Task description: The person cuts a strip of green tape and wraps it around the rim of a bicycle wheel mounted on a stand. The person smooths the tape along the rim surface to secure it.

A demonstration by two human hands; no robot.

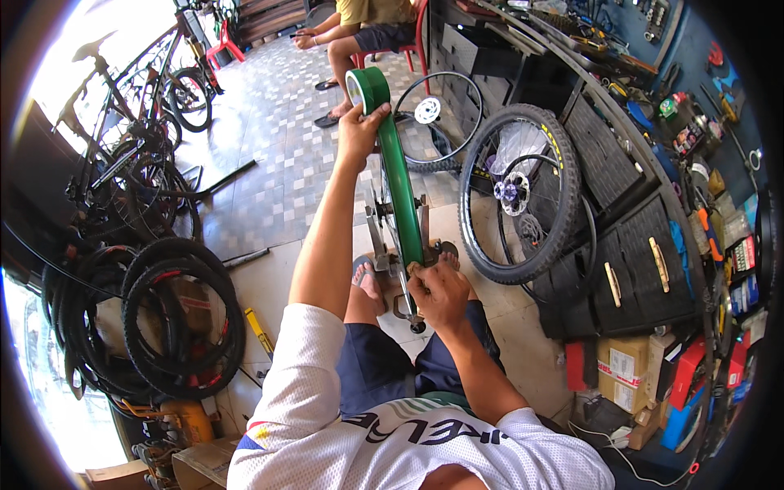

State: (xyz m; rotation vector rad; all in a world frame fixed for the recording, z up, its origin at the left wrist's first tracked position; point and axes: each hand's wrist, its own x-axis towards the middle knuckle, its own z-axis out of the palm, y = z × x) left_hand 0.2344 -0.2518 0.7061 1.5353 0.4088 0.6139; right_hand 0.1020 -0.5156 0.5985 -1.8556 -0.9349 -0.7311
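Note:
My left hand (362,135) is raised ahead of me, its fingers closed on a roll of green tape (376,88). From the roll, a wide green tape strip (400,192) runs taut toward me along a wheel rim (395,214). My right hand (441,296) is closed on the strip's near end, the fingers pressed together at the rim. The wheel is seen edge-on in a metal stand (378,224) between my feet. The strip hides much of the rim, so I cannot tell how far it touches it.
A knobbly-tyred wheel (563,175) leans on dark drawers at right, with a bare rim (406,110) beyond. Tyres (135,327) are piled at left near parked bicycles (122,122). A seated person (371,20) is far ahead. Cardboard boxes (625,367) stand right.

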